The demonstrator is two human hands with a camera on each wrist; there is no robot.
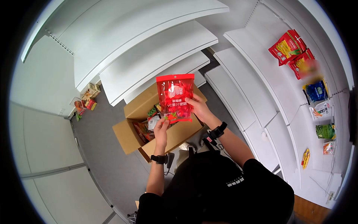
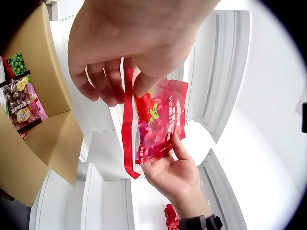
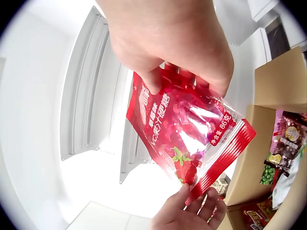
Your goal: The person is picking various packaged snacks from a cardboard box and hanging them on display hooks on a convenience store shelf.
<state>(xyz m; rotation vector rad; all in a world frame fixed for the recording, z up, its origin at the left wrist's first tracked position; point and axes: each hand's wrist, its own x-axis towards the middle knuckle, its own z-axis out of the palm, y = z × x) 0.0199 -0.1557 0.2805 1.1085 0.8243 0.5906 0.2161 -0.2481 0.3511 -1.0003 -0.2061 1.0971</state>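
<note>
A red bag of strawberry hard candy is held up over an open cardboard box, its printed front towards the head camera. My left hand pinches its lower left corner; in the left wrist view the thumb presses on the front near the strawberry picture. My right hand grips the bag's right side, the thumb over the front and the other fingers behind it. In the right wrist view, wrapped candies show through the clear part of the bag.
Several snack packets lie inside the box. White shelves stand ahead, and more shelves run along the right, with red bags, a blue bag and a green bag on them. Small packages sit by the left wall.
</note>
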